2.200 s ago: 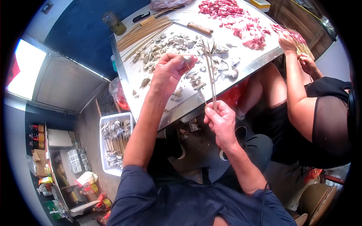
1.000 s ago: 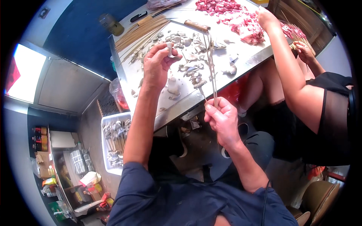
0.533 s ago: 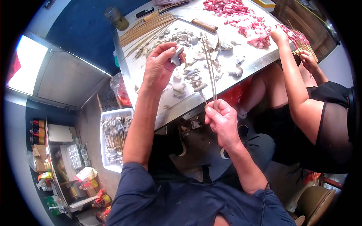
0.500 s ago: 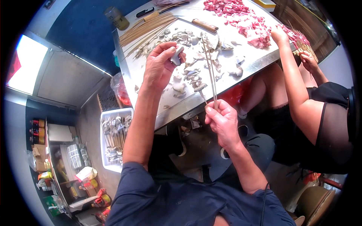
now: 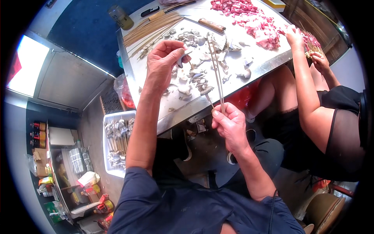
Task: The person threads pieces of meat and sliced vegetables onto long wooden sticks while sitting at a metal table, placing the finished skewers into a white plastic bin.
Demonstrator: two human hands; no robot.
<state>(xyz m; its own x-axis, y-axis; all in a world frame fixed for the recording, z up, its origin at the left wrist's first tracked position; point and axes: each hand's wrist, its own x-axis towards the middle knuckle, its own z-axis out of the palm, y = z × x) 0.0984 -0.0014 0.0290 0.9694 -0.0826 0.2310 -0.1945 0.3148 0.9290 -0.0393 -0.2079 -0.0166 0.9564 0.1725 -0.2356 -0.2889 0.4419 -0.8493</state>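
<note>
Between the thumb and fingers of my left hand [image 5: 165, 60] is a grey mushroom piece [image 5: 183, 58], raised over the table. My right hand [image 5: 230, 126] grips several thin skewers [image 5: 216, 74] at their lower ends. One of them is a skewer threaded with grey mushroom pieces [image 5: 201, 82], leaning left; the others are bare and point up and away. Loose mushroom pieces [image 5: 191, 38] lie scattered across the white tabletop [image 5: 156, 29] around both hands. The loaded skewer is a little to the right of and below my left hand, apart from it.
A bundle of skewers [image 5: 152, 29] lies at the far left, near a cup [image 5: 120, 17]. Red meat pieces [image 5: 259, 25] are heaped at the far right, where a co-worker's hands [image 5: 294, 37] hold meat skewers. A white tray [image 5: 120, 171] of mushroom skewers stands lower left. Shelves [image 5: 62, 187] line the left.
My left hand has shifted slightly left and turned, still pinching the mushroom piece. My right hand and its skewers stay put. The co-worker's hand has moved slightly right.
</note>
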